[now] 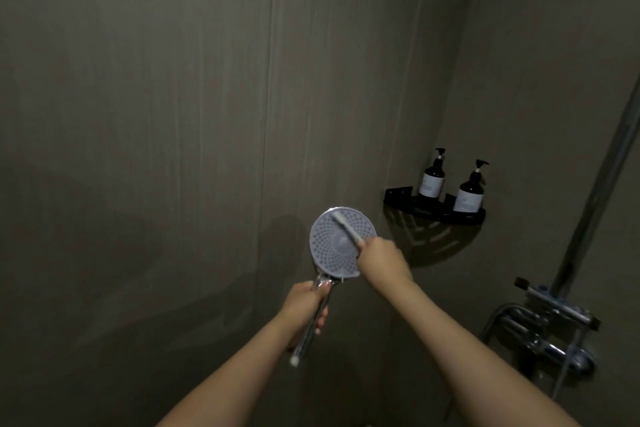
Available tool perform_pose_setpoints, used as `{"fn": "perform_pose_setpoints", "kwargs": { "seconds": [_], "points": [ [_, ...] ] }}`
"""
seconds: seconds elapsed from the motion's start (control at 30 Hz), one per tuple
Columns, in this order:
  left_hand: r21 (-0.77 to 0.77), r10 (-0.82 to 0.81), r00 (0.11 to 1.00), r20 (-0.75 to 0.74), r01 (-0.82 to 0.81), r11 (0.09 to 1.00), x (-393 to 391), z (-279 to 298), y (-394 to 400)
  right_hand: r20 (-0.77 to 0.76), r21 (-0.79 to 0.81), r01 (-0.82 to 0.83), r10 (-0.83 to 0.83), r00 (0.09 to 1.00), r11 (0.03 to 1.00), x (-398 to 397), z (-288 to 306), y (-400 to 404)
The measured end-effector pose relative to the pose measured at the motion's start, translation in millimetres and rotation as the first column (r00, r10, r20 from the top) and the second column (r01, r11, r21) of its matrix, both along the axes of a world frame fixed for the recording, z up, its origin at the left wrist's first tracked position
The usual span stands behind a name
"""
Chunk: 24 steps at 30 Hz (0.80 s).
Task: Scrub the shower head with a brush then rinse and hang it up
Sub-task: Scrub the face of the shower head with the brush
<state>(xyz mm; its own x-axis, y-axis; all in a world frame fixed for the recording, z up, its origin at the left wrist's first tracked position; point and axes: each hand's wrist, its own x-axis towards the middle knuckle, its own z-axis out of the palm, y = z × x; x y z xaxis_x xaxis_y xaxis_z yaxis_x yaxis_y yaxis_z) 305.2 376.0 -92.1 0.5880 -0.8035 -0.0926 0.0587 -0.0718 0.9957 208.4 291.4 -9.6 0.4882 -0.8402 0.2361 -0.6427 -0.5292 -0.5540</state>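
Observation:
The shower head [329, 250] is a round pale disc with many small holes on a chrome handle, its face turned toward me in the lower middle of the head view. My left hand [304, 312] is closed around the chrome handle below the disc. My right hand [381, 260] grips a thin white brush [346, 227] whose far end lies across the upper part of the disc's face. The lower right edge of the disc is hidden behind my right hand.
A black corner shelf [433, 215] on the wall holds two dark pump bottles [433, 177] [471, 191]. The chrome mixer tap [554, 326] and vertical riser pipe [599, 184] are at the right. Grey wall panels fill the left and back.

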Motion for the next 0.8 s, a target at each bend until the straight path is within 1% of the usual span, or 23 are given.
{"fn": "perform_pose_setpoints", "kwargs": {
  "seconds": [0.03, 0.1, 0.13, 0.27, 0.33, 0.37, 0.43, 0.5, 0.57, 0.6, 0.73, 0.8],
  "points": [
    [-0.004, -0.007, 1.000, 0.003, 0.007, 1.000, -0.1, 0.9, -1.4, 0.003, -0.019, 0.010, -0.010, 1.000, 1.000, 0.0, 0.8, -1.2],
    [-0.018, -0.001, 1.000, -0.005, 0.001, 1.000, -0.5, 2.5, -3.7, -0.002, 0.023, -0.036, 0.036, 0.999, 0.999, 2.2, -0.8, 1.2],
    [-0.021, 0.005, 1.000, -0.008, -0.005, 1.000, 0.0, 2.4, -3.8, -0.023, 0.018, -0.051, 0.052, 0.998, 0.999, 1.4, -1.4, 2.5],
    [0.000, -0.011, 1.000, 0.014, 0.011, 1.000, 1.8, 0.2, -4.0, -0.008, -0.065, 0.027, -0.028, 1.000, 0.997, -5.5, 9.6, -7.6],
    [-0.005, -0.003, 1.000, 0.013, 0.003, 1.000, 2.5, 0.5, -4.1, -0.029, -0.002, -0.022, 0.022, 0.999, 1.000, -4.3, 6.9, -5.1],
    [-0.008, -0.001, 1.000, 0.010, 0.001, 1.000, 3.1, 0.4, -4.0, -0.055, -0.003, -0.041, 0.041, 0.998, 0.999, -5.3, 4.1, -1.6],
    [-0.010, -0.020, 1.000, 0.012, 0.020, 1.000, 3.6, 0.3, -4.7, -0.080, -0.038, -0.021, 0.018, 0.997, 0.999, -7.9, 2.6, -2.1],
    [-0.016, -0.045, 0.999, 0.019, 0.045, 0.999, 2.8, 2.2, -7.4, -0.085, -0.111, 0.004, -0.013, 0.996, 0.994, -8.9, 5.3, -7.5],
    [-0.019, -0.047, 0.999, 0.020, 0.047, 0.999, 1.7, 3.9, -9.0, -0.089, -0.061, -0.028, 0.023, 0.996, 0.998, -6.7, 4.9, -5.8],
    [-0.016, -0.044, 0.999, 0.020, 0.044, 0.999, 1.7, 3.4, -8.7, -0.110, -0.068, -0.046, 0.038, 0.993, 0.997, -7.7, 4.6, -4.6],
    [0.003, -0.058, 0.998, 0.040, 0.058, 0.998, 3.3, 1.5, -9.4, -0.095, -0.133, 0.031, -0.044, 0.994, 0.991, -11.8, 11.8, -13.0],
    [-0.006, -0.047, 0.998, 0.030, 0.047, 0.999, 3.1, 2.4, -10.2, -0.117, -0.067, -0.017, 0.009, 0.993, 0.998, -7.3, 7.3, -7.0]
  ]
}}
